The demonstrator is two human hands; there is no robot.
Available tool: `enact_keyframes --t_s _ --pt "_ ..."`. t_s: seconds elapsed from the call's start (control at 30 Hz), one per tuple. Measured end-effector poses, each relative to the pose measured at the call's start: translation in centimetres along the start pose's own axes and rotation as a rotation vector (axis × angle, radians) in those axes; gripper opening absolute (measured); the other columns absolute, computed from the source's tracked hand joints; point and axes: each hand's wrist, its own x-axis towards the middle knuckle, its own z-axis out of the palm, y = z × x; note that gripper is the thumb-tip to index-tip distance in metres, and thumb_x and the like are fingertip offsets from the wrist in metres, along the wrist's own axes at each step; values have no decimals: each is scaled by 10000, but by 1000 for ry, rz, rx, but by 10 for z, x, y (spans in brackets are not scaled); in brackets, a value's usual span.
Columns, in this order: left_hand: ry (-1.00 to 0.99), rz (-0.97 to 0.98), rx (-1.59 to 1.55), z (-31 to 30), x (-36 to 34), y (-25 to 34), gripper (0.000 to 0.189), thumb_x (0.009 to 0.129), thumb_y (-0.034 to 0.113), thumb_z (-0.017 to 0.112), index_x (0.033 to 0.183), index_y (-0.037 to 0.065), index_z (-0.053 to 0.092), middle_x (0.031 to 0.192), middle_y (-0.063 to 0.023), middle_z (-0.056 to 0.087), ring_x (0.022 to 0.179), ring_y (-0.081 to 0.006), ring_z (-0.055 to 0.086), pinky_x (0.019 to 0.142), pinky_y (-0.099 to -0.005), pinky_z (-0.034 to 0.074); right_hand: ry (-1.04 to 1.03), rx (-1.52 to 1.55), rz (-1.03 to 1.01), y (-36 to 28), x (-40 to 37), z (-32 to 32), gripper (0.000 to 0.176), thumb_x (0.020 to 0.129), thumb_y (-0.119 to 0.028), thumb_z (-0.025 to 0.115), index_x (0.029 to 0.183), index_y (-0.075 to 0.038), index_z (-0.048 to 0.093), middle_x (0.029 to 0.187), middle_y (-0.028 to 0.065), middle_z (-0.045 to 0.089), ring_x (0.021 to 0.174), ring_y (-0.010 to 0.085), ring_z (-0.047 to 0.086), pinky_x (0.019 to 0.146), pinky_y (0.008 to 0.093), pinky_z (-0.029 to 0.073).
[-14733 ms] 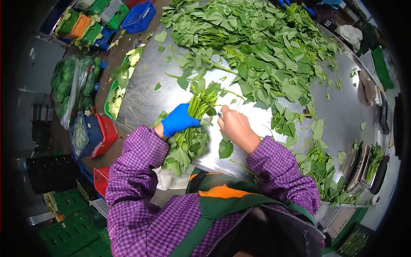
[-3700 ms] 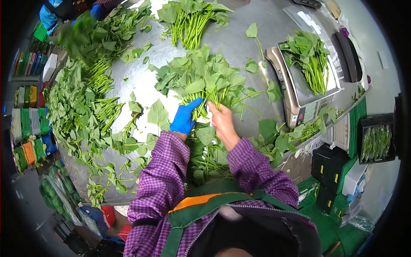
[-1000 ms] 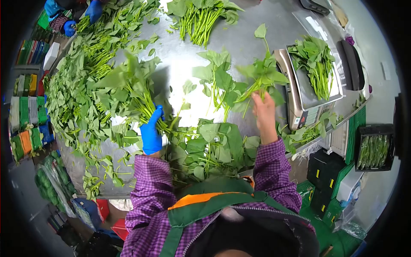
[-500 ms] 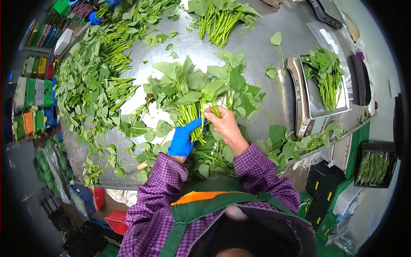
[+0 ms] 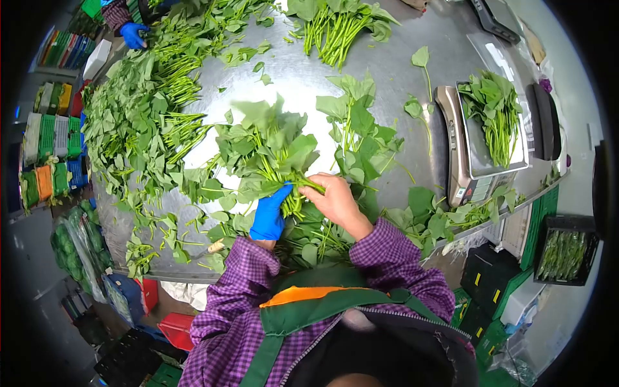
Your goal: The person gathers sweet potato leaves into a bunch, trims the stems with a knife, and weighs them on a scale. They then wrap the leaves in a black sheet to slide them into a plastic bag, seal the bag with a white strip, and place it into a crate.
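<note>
In a blue glove, my left hand (image 5: pixel 269 214) is closed around the stems of a bunch of leafy greens (image 5: pixel 267 138). The leaves fan out above it toward the table's middle, and cut stem ends stick out below. My bare right hand (image 5: pixel 340 205) pinches a leafy stem (image 5: pixel 304 183) against the right side of that bunch, fingers close to the glove. More loose leafy stems (image 5: pixel 361 126) lie just beyond my right hand. Others (image 5: pixel 316 242) lie under my wrists, near the table's front edge.
A large heap of greens (image 5: pixel 122 122) covers the table's left. One bunch (image 5: pixel 342 29) lies at the far side; another (image 5: pixel 493 116) rests on a scale (image 5: pixel 454 161) at right. A co-worker's blue-gloved hand (image 5: pixel 133 35) is at upper left. Crates (image 5: pixel 493 277) stand below right.
My right hand has shifted slightly left and down, bringing a stem against the bunch. The bunch's leaves have tilted left. The co-worker's gloved hand has moved a little.
</note>
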Motion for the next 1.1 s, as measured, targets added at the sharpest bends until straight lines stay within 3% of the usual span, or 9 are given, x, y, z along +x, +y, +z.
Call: enact_keyframes --t_s 0.2,0.33,0.4,0.53,0.63,0.7,0.83,0.97,1.1 --pt "-176 28 -550 -39 28 -13 319 918 172 530 1205 33 523 1097 -92 609 956 -218 601 866 -353 490 127 -20 -271 -3 -14 15 195 820 -123 631 922 43 622 754 196 595 657 331 579 604 372 442" --pt "-282 207 -642 -41 28 49 278 906 119 541 1165 17 547 1024 -78 630 920 -186 607 851 -347 507 -326 -37 187 -1 -52 -3 197 873 -167 583 924 20 623 776 165 634 663 246 609 644 341 471" --pt "-191 166 -682 -40 20 62 286 894 98 559 1167 15 541 1039 -70 630 930 -177 610 854 -360 509 -328 -31 115 4 -55 -5 216 893 -183 563 957 17 615 787 135 637 695 141 589 675 292 469" --pt "-276 69 -596 -31 9 48 333 878 52 567 1205 15 514 1071 -73 620 942 -189 607 852 -359 509 84 240 96 9 -23 3 266 884 -201 578 1016 29 589 875 89 644 787 91 552 718 285 456" --pt "-212 57 -631 -25 5 32 364 859 21 577 1217 18 510 1044 -83 615 953 -197 595 841 -346 509 264 233 120 4 17 9 294 866 -242 603 968 34 612 801 106 650 722 124 583 683 309 468" --pt "-242 46 -637 -28 5 26 367 855 18 579 1216 19 513 1041 -82 617 943 -200 598 835 -338 510 277 -128 112 7 42 13 316 840 -287 629 940 13 634 684 193 622 606 295 614 603 389 466" --pt "-160 79 -572 -32 -2 28 365 852 36 584 1212 29 523 1040 -77 630 921 -202 613 829 -330 513 41 -281 156 -10 63 24 312 831 -298 636 902 5 649 599 200 588 580 360 597 570 412 456" --pt "-64 92 -484 -37 5 15 329 860 62 582 1186 30 550 1017 -70 642 899 -194 623 819 -324 513 -237 695 399 -26 55 39 325 904 -314 583 1025 -14 615 758 -16 570 472 14 285 428 185 250" --pt "24 82 -462 -40 6 13 270 852 47 592 1120 20 584 1012 -65 633 890 -181 610 801 -312 506 -200 767 312 -19 40 56 195 899 -225 596 916 -31 584 681 -39 490 501 23 324 436 189 259"
